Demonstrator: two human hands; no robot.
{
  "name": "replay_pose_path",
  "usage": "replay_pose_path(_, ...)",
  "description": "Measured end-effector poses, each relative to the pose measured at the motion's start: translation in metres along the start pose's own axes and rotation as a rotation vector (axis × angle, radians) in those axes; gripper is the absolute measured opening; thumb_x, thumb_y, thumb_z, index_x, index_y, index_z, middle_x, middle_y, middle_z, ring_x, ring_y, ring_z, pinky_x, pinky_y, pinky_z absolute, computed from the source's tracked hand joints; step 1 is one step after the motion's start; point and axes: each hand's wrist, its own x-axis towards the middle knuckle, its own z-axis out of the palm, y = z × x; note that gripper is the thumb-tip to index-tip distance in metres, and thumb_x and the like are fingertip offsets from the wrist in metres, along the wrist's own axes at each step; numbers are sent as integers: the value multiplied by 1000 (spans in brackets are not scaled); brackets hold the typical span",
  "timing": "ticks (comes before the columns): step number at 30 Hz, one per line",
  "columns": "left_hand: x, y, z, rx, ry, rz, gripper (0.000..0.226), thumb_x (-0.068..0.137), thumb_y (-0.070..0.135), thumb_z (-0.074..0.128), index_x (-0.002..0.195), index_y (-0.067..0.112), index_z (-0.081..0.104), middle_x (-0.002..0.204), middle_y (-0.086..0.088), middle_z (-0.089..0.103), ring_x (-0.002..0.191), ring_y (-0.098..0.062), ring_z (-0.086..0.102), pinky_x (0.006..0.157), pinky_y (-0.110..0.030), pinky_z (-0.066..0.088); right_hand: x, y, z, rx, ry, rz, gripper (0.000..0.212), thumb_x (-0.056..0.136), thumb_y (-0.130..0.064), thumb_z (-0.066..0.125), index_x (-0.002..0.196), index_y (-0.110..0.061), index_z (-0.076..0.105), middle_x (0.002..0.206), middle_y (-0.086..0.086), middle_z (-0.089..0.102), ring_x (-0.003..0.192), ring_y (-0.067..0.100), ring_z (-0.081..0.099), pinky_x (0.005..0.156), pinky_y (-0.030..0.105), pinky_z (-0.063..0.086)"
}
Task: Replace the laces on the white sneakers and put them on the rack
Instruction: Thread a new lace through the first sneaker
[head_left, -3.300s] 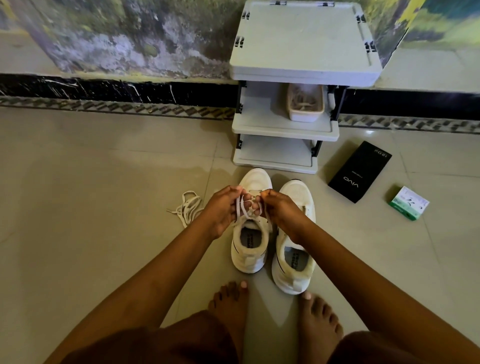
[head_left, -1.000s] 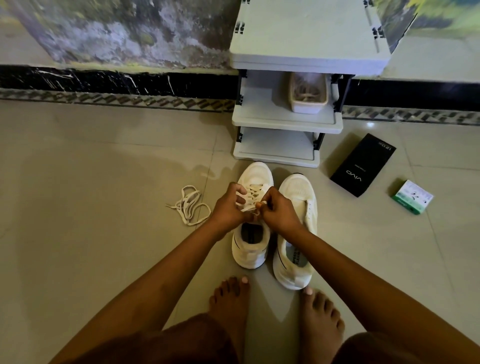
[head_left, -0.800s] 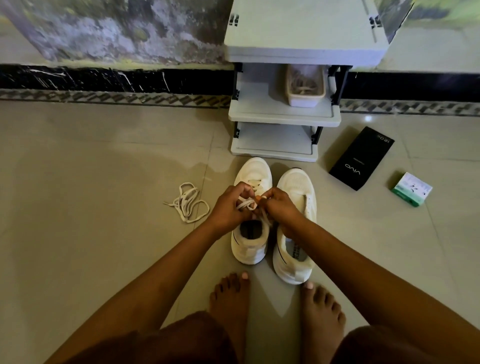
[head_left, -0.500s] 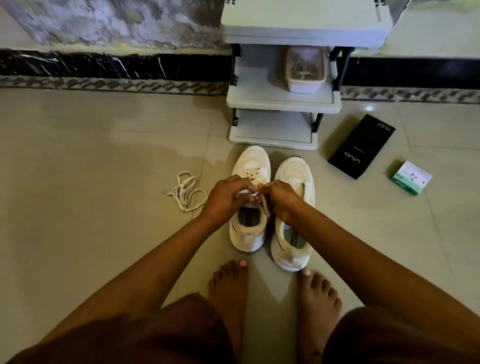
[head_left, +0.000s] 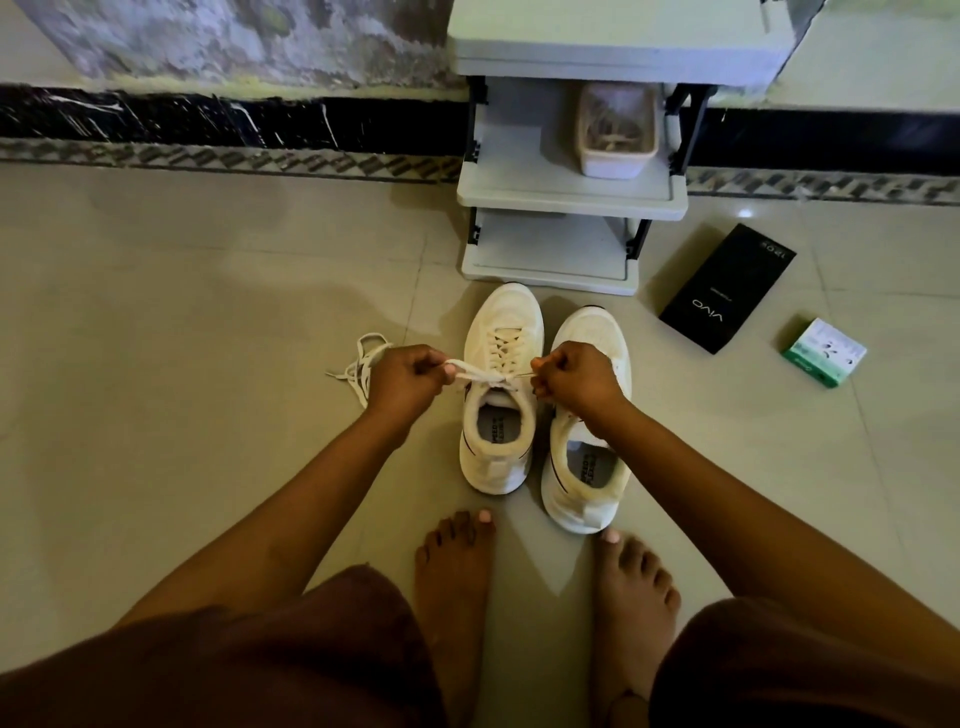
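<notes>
A lace (head_left: 475, 372) is pinched at each end and drawn taut across the left sneaker (head_left: 498, 389) by the left hand (head_left: 402, 384) and right hand (head_left: 579, 382). The rack (head_left: 566, 197) is seen just beyond the shoes.

Bare arms, bare feet, dark-brown shorts

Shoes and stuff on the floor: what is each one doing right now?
left sneaker: laced, on floor, lace ends pulled sideways
right sneaker: no lace visible, on floor
left hand: pinching a lace end
right hand: pinching other lace end
loose lace: heaped on floor
rack: holds a tub
black box: closed
</notes>
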Motion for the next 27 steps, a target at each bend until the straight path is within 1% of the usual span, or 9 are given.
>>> replay_pose_path(3, 2, -1, -7, -69, 11, -103, 3, 84, 2, 64, 81, 2, 66, 65, -5, 59, 55, -12, 49, 56, -23, 41, -2, 1, -4, -246, -1, -83, 24, 93, -21, 58, 90, 3, 62, 91, 20, 68, 80, 25, 62, 77, 34, 49)
replay_pose_path(5, 2, -2, -8, -63, 23, -140, 16, 84, 1, 63, 71, 10, 60, 65, -5, 60, 56, -14, 49, 56, -25, 42, -5, 2, -6, -388, 9, -123, 26, 94, -23, 56, 94, 2, 61, 91, 19, 66, 79, 23, 56, 68, 28, 40)
replay_pose_path(7, 2, -5, -8, -45, 24, -163, 21, 84, 0, 62, 67, 12, 57, 65, -6, 59, 56, -15, 47, 55, -26, 40, -7, 4, -7, -472, 14, -140, 25, 94, -24, 55, 101, 0, 60, 95, 18, 65, 85, 27, 59, 70, 30, 43)
replay_pose_path(9, 2, -8, -8, -32, 27, -187, 22, 84, -1, 61, 66, 11, 56, 65, -8, 57, 56, -16, 46, 55, -26, 39, -9, 4, -7, -544, 23, -150, 26, 95, -24, 53, 109, -2, 58, 102, 18, 64, 93, 30, 61, 78, 36, 50)
replay_pose_path(12, 3, -11, -9, -66, 30, -231, 23, 83, -3, 60, 64, 10, 54, 66, -12, 56, 55, -16, 43, 54, -26, 37, -12, 2, -7, -646, 36, -183, 29, 94, -21, 52, 117, -3, 55, 108, 18, 63, 97, 32, 60, 81, 38, 50)
replay_pose_path(15, 4, -13, -9, -137, 32, -291, 25, 83, -7, 58, 63, 7, 52, 69, -13, 55, 53, -17, 41, 53, -26, 34, -12, 2, -8, -661, 4, -202, 28, 93, -17, 54, 117, -3, 54, 108, 19, 62, 97, 33, 60, 79, 37, 50)
replay_pose_path(21, 4, -15, -8, -185, 43, -335, 26, 82, -8, 58, 63, 8, 51, 68, -13, 56, 53, -17, 42, 52, -25, 35, -11, 5, -12, -664, 13, -190, 18, 90, -14, 57, 107, -7, 58, 101, 15, 63, 90, 28, 60, 66, 29, 43)
replay_pose_path(24, 4, -17, -8, -211, 55, -353, 27, 83, -8, 58, 63, 8, 50, 67, -13, 56, 52, -16, 41, 50, -24, 34, -10, 5, -12, -725, 23, -212, 22, 91, -16, 55, 111, -8, 58, 105, 15, 62, 95, 29, 59, 76, 34, 49)
replay_pose_path(27, 4, -17, -7, -237, 64, -379, 26, 84, -8, 57, 65, 8, 50, 65, -13, 55, 50, -15, 40, 44, -20, 34, -7, 5, -13, -784, 35, -220, 23, 89, -20, 57, 111, -10, 59, 108, 16, 59, 97, 29, 56, 79, 34, 47)
